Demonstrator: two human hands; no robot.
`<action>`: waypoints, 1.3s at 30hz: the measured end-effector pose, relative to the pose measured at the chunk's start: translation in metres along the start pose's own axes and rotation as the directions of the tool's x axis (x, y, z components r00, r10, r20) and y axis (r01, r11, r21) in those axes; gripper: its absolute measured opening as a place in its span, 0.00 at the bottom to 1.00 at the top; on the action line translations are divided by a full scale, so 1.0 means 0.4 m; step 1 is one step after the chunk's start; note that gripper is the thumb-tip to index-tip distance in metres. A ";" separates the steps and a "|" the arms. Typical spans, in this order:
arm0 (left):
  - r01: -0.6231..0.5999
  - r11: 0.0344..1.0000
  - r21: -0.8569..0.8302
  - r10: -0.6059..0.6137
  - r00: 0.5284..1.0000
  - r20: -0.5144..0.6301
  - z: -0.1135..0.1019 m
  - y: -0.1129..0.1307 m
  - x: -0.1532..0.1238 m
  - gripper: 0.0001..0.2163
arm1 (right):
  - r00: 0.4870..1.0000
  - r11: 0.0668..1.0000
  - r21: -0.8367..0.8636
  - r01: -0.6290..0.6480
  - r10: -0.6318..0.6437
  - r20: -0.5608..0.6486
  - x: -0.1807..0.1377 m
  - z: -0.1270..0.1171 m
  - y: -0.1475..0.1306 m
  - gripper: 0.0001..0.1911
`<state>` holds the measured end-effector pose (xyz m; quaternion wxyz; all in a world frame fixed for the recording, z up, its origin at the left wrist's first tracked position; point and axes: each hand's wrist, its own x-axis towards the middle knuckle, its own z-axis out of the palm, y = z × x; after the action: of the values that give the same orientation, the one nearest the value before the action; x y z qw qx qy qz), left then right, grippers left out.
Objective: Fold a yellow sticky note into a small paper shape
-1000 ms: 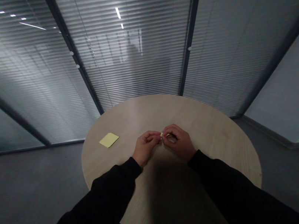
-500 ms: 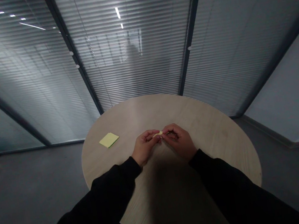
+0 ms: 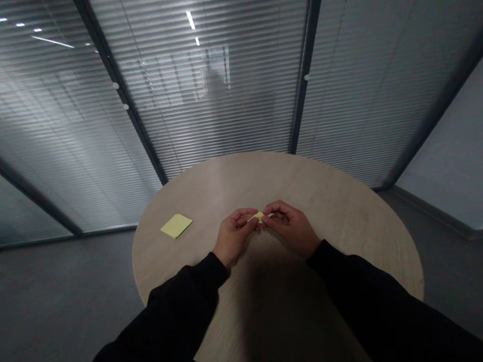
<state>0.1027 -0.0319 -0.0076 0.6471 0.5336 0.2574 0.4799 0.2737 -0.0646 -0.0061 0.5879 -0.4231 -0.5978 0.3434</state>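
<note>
A small piece of yellow paper (image 3: 260,217) is pinched between my two hands, above the middle of the table. My left hand (image 3: 235,236) grips its left side between thumb and fingers. On the other side, my right hand (image 3: 293,228) holds the paper the same way. My fingers cover much of it, and its exact folded shape cannot be made out. To the left of my left hand, a stack of yellow sticky notes (image 3: 176,226) lies on the tabletop, apart from both hands.
The round wooden table (image 3: 240,175) stands close to a glass partition with blinds (image 3: 224,129) and dark frames. A pale wall (image 3: 482,151) rises on the right. Grey floor (image 3: 62,316) surrounds the table.
My right hand has shifted very slightly to the right, and a bit more of the yellow paper shows between my fingers. The sticky notes have stayed in place.
</note>
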 end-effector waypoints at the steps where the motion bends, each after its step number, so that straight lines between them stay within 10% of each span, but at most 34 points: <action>1: 0.001 1.000 0.002 -0.001 1.000 0.001 0.000 -0.001 0.001 0.19 | 1.000 1.000 -0.001 -0.007 0.007 -0.002 0.000 0.000 0.000 0.14; 39: 0.032 0.999 0.028 -0.030 0.998 -0.062 0.000 -0.015 0.004 0.17 | 0.985 0.972 0.159 -0.175 0.174 0.017 0.005 0.006 0.011 0.21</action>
<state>0.1054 -0.0303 -0.0127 0.6385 0.5237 0.2923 0.4823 0.2716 -0.0608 -0.0095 0.5865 -0.4250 -0.5299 0.4411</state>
